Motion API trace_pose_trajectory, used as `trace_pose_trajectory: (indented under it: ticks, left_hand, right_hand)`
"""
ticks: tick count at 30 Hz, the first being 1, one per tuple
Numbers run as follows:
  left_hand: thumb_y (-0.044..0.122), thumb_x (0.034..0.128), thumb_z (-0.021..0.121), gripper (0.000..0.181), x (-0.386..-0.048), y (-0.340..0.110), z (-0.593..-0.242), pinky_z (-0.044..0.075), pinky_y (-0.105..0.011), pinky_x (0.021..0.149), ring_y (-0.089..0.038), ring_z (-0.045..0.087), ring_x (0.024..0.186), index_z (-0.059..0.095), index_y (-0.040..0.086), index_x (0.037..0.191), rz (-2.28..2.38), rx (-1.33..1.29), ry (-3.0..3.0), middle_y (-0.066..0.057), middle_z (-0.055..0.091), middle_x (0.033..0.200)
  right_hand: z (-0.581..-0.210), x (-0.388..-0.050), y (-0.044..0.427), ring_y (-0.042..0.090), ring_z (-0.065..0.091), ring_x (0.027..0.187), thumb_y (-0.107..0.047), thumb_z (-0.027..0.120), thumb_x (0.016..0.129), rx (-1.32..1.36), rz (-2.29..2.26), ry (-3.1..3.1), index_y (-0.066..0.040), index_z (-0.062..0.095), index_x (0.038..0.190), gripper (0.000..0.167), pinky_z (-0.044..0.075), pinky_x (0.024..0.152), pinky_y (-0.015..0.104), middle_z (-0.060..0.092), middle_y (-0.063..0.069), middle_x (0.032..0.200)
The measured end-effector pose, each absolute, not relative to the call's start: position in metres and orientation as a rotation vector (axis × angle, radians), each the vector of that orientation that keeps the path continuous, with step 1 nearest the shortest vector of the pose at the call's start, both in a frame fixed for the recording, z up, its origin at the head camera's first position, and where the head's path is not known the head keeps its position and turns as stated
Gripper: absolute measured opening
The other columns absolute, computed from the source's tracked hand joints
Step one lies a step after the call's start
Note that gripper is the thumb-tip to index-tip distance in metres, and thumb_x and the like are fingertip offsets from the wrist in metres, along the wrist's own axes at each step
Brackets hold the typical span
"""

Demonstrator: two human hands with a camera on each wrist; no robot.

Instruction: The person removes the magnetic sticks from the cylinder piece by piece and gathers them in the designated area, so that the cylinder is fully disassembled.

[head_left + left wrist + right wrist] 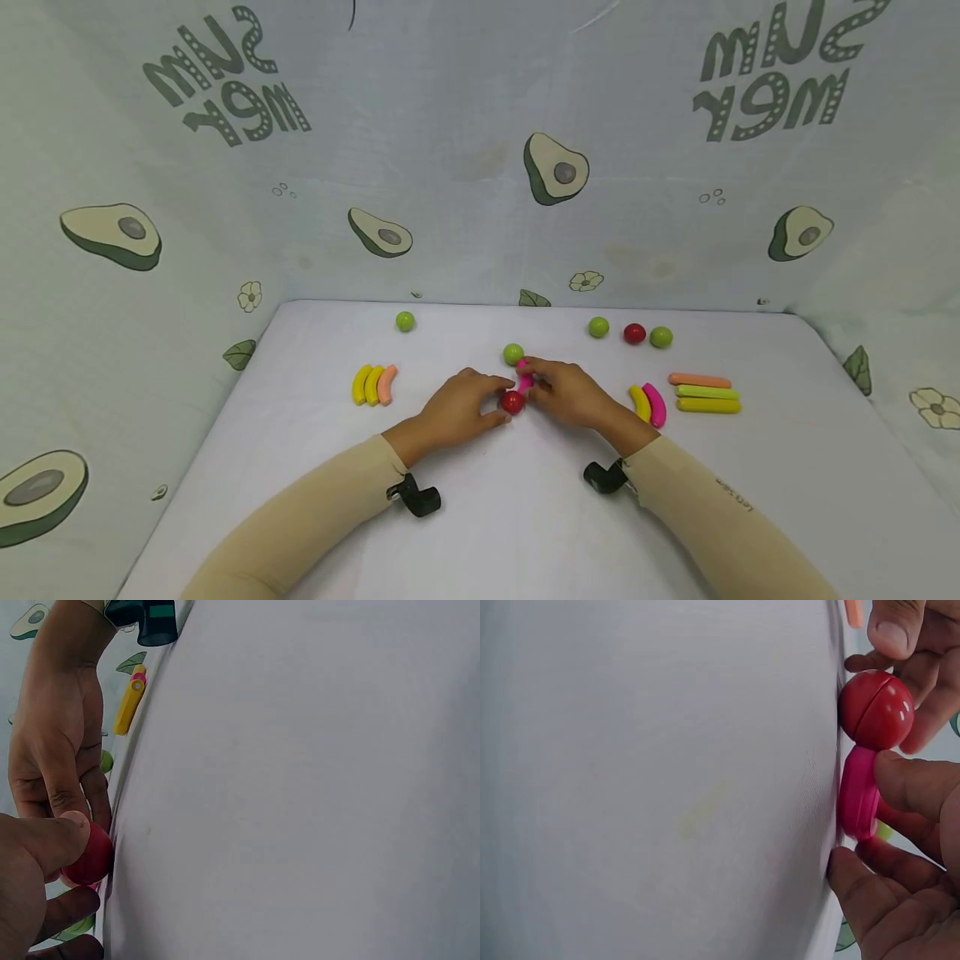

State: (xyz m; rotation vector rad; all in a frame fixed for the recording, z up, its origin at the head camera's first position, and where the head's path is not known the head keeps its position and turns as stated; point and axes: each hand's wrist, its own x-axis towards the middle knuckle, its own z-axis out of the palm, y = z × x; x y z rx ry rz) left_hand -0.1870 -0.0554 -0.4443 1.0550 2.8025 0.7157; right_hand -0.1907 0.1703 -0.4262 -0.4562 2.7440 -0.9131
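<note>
In the head view, my left hand (459, 408) has its thumb and fingers loosely spread around the near-left side of a glossy red ball (512, 402). A small gap shows between the left thumb and the ball in the right wrist view. My right hand (572, 395) pinches a short curved pink piece (859, 793), whose end meets the red ball (877, 709). Just beyond the pink piece (524, 380) lies a green ball (513, 354). Fingers partly hide the pink piece from the head camera.
Left on the white table (480, 533) lie yellow curved pieces (362, 384) and an orange one (386, 385). Another green ball (405, 321) is behind them. To the right are a yellow and a pink curved piece (655, 406), straight sticks (708, 406) and a red ball (634, 333) between green ones.
</note>
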Motion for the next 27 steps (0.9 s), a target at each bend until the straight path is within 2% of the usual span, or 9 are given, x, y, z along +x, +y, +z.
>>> trace_pose_trajectory:
  ticks: [8,17,20,27]
  left_hand:
    - [0.032,0.0895,0.082,0.041,-0.1889,-0.0457,-0.4472,0.048,-0.03,0.084,-0.017,0.057,0.095,0.071,0.017,0.126,0.711,1.048,2.85,0.006,0.072,0.108]
    - [0.027,0.09,0.082,0.035,-0.1875,-0.0469,-0.4453,0.047,-0.031,0.086,-0.017,0.056,0.099,0.072,0.017,0.122,0.8,0.974,2.809,0.009,0.071,0.103]
    - [0.026,0.0908,0.081,0.034,-0.187,-0.0483,-0.4467,0.047,-0.032,0.088,-0.018,0.056,0.101,0.071,0.016,0.122,0.818,0.99,2.799,0.008,0.071,0.103]
    - [0.026,0.0925,0.079,0.034,-0.1865,-0.0519,-0.4488,0.047,-0.032,0.089,-0.018,0.056,0.102,0.07,0.015,0.123,0.839,1.006,2.78,0.007,0.071,0.104]
  right_hand:
    - [-0.428,-0.1919,0.1699,0.027,0.061,0.115,-0.012,0.069,0.098,-0.45,-0.908,2.755,-0.014,0.067,0.134,0.037,0.05,0.101,0.047,0.06,0.011,0.143]
    - [-0.4273,-0.1926,0.1683,0.023,0.058,0.095,-0.01,0.071,0.095,-0.446,-0.908,2.766,-0.014,0.07,0.131,0.036,0.052,0.087,0.039,0.065,0.01,0.134]
    - [-0.4264,-0.1924,0.1677,0.022,0.058,0.094,-0.01,0.072,0.095,-0.458,-0.898,2.769,-0.013,0.071,0.129,0.034,0.052,0.086,0.039,0.067,0.009,0.129]
    - [-0.4267,-0.1931,0.1669,0.022,0.056,0.091,-0.012,0.073,0.095,-0.441,-0.878,2.759,-0.014,0.071,0.128,0.033,0.048,0.08,0.035,0.068,0.002,0.104]
